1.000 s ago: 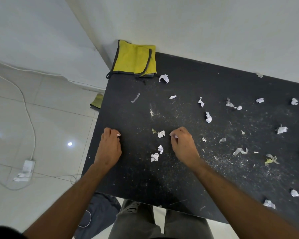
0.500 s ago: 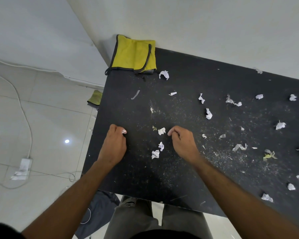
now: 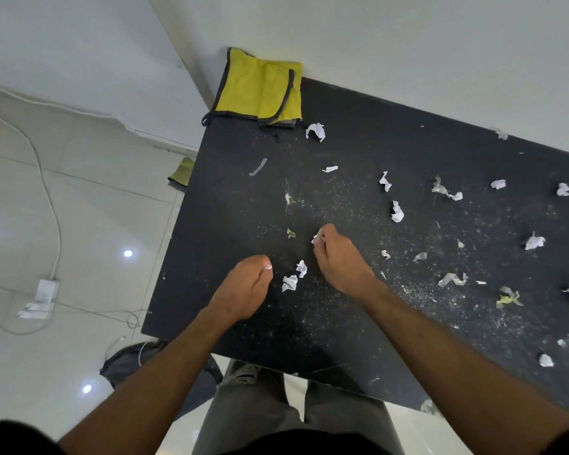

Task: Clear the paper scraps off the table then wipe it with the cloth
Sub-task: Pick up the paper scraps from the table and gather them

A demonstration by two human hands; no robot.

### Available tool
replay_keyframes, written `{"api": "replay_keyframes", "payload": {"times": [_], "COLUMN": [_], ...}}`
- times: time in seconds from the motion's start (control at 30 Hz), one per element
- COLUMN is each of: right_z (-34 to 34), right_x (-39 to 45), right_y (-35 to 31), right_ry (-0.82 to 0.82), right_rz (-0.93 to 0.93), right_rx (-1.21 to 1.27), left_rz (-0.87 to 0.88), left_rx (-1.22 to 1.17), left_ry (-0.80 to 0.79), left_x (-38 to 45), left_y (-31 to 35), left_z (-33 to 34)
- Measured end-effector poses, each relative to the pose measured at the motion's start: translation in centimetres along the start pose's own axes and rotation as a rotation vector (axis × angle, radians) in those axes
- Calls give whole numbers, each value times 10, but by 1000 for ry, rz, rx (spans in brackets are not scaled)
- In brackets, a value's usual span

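Note:
A black table [image 3: 391, 339] is strewn with several crumpled white paper scraps and fine crumbs. My right hand [image 3: 337, 259] is closed near the table's middle left, pinching a small white scrap [image 3: 317, 239] at its fingertips. My left hand [image 3: 247, 287] is curled shut with a bit of white paper showing at its fingertips. Two scraps [image 3: 293, 277] lie between my hands. A folded yellow cloth [image 3: 260, 88] with grey trim sits at the far left corner against the wall.
More scraps [image 3: 396, 211] are scattered across the right half, up to the far edge by the wall. A white cable and power adapter [image 3: 41, 293] lie on the tiled floor at left. A dark bag [image 3: 128, 366] sits on the floor by my legs.
My right hand has picked up the scrap that lay just left of it. My left hand has moved right, closer to the two scraps between my hands.

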State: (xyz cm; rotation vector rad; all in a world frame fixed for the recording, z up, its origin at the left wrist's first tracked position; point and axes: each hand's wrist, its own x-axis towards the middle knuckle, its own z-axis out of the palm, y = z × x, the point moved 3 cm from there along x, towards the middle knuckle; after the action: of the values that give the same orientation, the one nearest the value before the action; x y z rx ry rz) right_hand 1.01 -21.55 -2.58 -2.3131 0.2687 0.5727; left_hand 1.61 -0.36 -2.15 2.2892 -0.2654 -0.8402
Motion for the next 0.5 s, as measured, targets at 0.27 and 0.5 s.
{"api": "replay_keyframes", "payload": {"times": [0.27, 0.5], "right_z": [-3, 23], "right_x": [-23, -28], "right_y": [12, 3], "right_ry": [-77, -189], "right_rz": [-99, -212], "right_rx": [30, -138], "left_rz": [155, 43], "left_rx": [360, 233], "left_ry": [34, 130], "left_x": [-12, -17], "left_y": [6, 7], "left_z": [46, 42]}}
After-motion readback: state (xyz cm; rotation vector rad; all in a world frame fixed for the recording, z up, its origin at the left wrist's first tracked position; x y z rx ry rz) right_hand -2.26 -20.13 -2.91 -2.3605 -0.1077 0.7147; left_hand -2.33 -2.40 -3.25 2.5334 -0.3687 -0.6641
